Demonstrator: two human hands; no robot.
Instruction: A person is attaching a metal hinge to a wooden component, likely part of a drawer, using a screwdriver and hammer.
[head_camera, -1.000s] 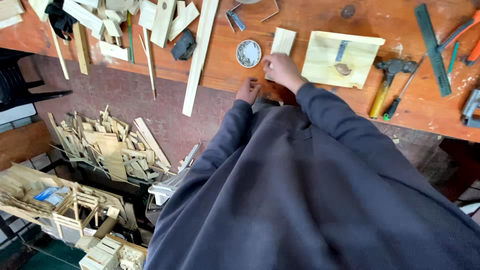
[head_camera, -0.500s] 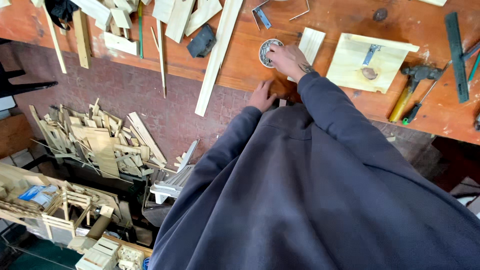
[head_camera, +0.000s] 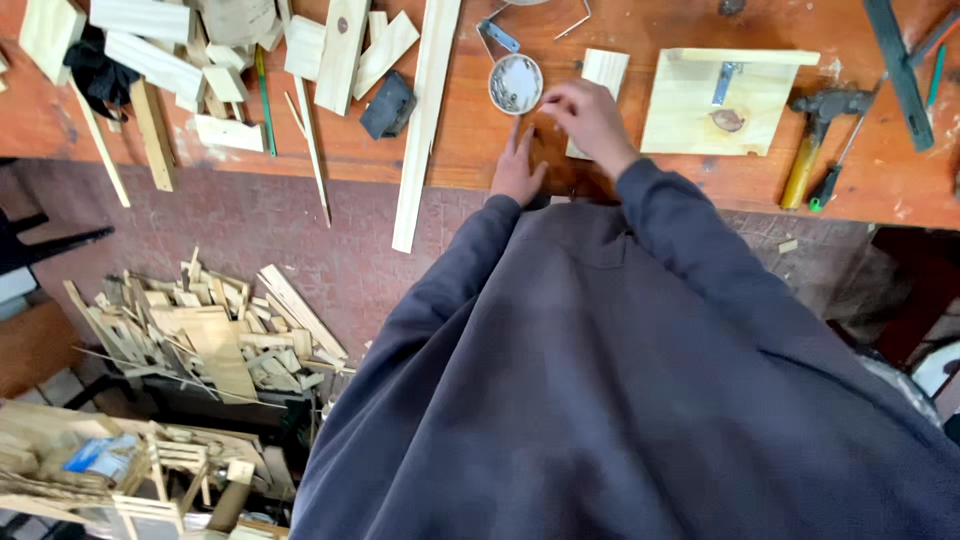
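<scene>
Head view, near to far: a dark sweatshirt (head_camera: 640, 400) fills the lower right of the frame, both sleeves reaching up to the orange worktop (head_camera: 470, 150). Left hand (head_camera: 517, 170) lies flat and open on the worktop edge, fingers spread, holding nothing. Right hand (head_camera: 590, 118) hovers just above it, fingers curled and pinched together beside a small round tin (head_camera: 516, 83) of what look like nails or screws; whether it grips one I cannot tell. A small wood block (head_camera: 603, 75) is partly hidden under that hand. Right of it lies a square board (head_camera: 725, 100) with a metal bracket, then a hammer (head_camera: 815, 135). A long slat (head_camera: 428, 120) overhangs the worktop edge at centre left. Likely risks: a knock from the left sleeve could tip the slat off, and a careless reach could upset the tin and scatter its contents.
</scene>
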